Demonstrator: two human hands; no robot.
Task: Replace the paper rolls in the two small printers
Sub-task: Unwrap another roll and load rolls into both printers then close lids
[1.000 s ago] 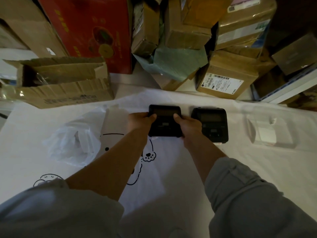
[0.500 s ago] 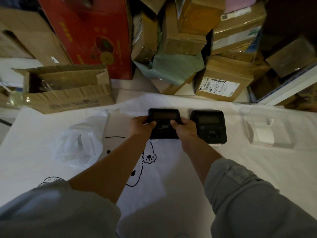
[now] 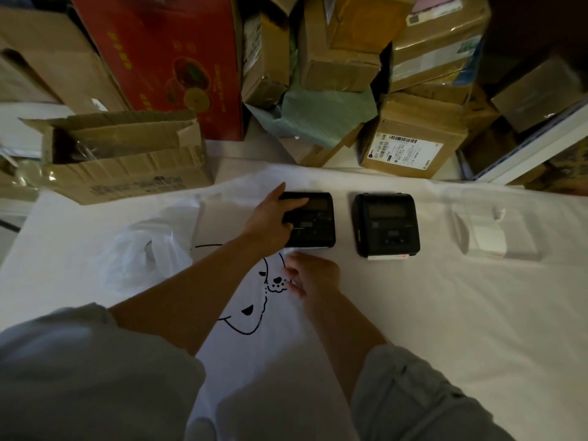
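Two small black printers lie side by side on a white cloth (image 3: 445, 313). My left hand (image 3: 272, 222) grips the left printer (image 3: 318, 224): thumb at its far left corner, fingers spread over its top. My right hand (image 3: 313, 275) hovers just in front of that printer's front edge, where a thin white paper strip (image 3: 307, 248) shows. Its fingers are blurred, so I cannot tell whether they hold anything. The right printer (image 3: 386, 224) lies untouched, with a white paper end (image 3: 386, 257) sticking out of its front. A white paper roll in clear wrapping (image 3: 486, 238) lies further right.
A crumpled clear plastic bag (image 3: 149, 256) lies left of the printers. An open cardboard box (image 3: 127, 167) stands at the back left, a red carton (image 3: 171, 58) behind it. Stacked brown parcels (image 3: 410, 148) line the cloth's far edge. A black cartoon drawing (image 3: 254, 313) is printed on the cloth.
My right hand has left the left printer's right side and dropped to its front edge. My left hand has slid up over the printer's top. The camera has moved closer.
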